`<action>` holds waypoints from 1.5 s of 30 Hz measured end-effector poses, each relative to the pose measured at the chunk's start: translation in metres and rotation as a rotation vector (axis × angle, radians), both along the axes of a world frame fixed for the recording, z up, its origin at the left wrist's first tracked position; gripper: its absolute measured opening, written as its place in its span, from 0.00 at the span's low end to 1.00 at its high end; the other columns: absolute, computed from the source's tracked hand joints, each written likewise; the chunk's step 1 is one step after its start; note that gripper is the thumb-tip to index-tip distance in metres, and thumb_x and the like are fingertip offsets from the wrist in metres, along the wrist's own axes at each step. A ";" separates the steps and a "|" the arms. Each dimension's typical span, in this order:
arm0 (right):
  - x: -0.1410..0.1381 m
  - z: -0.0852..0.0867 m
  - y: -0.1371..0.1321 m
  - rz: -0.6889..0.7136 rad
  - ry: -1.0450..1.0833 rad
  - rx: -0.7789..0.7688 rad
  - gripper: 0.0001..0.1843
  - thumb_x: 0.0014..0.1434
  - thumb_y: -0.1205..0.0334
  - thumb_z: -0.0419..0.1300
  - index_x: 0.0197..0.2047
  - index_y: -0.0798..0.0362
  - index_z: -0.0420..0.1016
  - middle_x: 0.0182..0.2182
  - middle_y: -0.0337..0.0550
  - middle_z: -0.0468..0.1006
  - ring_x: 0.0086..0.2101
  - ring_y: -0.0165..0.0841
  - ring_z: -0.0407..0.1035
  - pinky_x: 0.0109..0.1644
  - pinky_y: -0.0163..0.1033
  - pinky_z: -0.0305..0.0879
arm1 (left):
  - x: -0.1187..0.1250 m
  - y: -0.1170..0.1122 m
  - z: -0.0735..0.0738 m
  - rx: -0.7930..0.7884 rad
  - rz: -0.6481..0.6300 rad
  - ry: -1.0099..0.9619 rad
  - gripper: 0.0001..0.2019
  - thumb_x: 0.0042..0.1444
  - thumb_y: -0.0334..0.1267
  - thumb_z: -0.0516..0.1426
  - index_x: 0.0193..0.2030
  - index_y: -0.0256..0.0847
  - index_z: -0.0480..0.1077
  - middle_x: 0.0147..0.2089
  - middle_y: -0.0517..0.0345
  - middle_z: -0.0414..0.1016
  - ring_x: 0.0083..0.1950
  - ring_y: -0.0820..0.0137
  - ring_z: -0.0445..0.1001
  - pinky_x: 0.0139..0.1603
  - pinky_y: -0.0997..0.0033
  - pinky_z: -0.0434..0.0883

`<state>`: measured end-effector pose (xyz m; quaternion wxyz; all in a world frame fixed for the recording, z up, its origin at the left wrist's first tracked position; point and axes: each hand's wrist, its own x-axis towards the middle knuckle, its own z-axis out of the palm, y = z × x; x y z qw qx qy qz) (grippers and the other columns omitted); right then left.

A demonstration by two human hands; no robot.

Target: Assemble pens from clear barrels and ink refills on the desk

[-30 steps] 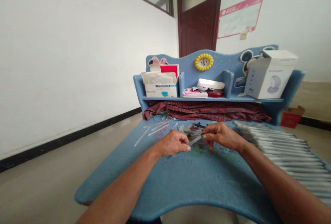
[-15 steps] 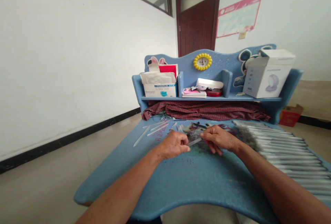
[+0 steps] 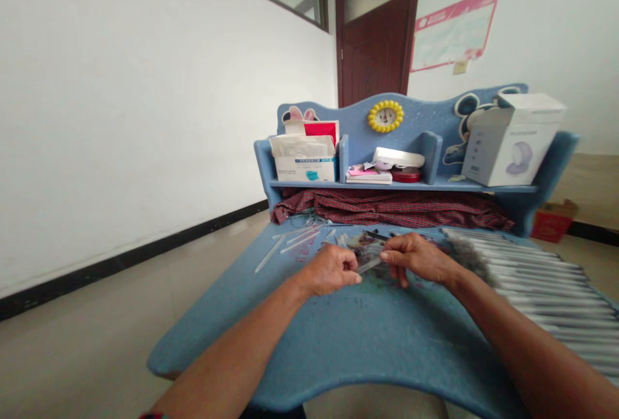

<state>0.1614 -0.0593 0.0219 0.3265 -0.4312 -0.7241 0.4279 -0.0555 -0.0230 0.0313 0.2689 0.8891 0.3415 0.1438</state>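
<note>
Both my hands meet over the middle of a blue child's desk [image 3: 338, 341]. My left hand [image 3: 330, 271] is closed in a pinch on one end of a thin clear strip [image 3: 368, 266]. My right hand [image 3: 416, 256] is closed on its other end, fingers curled. A small dark pile of bits [image 3: 365, 245] lies on the desk just behind my hands. Several loose clear strips [image 3: 290, 242] lie to the left of it. A long row of grey strips [image 3: 536, 280] is laid out along the right side of the desk.
A red checked cloth [image 3: 391, 206] lies under the desk's shelf. On the shelf stand a box of masks [image 3: 303, 164], a white carton [image 3: 512, 142], booklets [image 3: 370, 175] and a yellow clock [image 3: 385, 116]. Behind are a brown door [image 3: 374, 51] and a red box [image 3: 554, 222] on the floor.
My hands have stayed together on the strip, drawing slightly closer. The view has shifted a little to the left, so everything sits further right.
</note>
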 end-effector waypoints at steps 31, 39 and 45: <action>-0.016 -0.001 -0.001 -0.213 -0.053 -0.153 0.23 0.56 0.47 0.48 0.17 0.53 0.59 0.06 0.33 0.65 0.05 0.23 0.53 0.07 0.28 0.47 | 0.003 0.004 -0.006 0.268 0.024 0.035 0.06 0.43 0.36 0.59 0.23 0.37 0.66 0.22 0.64 0.62 0.26 0.76 0.61 0.28 0.76 0.56; -0.008 -0.003 0.004 -0.254 0.003 -0.160 0.22 0.56 0.44 0.46 0.20 0.53 0.60 0.09 0.35 0.67 0.07 0.25 0.56 0.10 0.29 0.48 | 0.000 0.009 -0.007 0.251 0.072 0.068 0.07 0.43 0.37 0.58 0.22 0.37 0.65 0.22 0.64 0.61 0.26 0.75 0.60 0.27 0.76 0.54; -0.006 -0.011 0.010 -0.374 -0.435 0.227 0.11 0.54 0.56 0.53 0.29 0.54 0.71 0.20 0.40 0.73 0.20 0.29 0.67 0.23 0.32 0.56 | -0.001 0.013 -0.009 0.240 0.119 0.044 0.07 0.45 0.37 0.56 0.22 0.37 0.65 0.22 0.63 0.62 0.25 0.75 0.60 0.26 0.76 0.53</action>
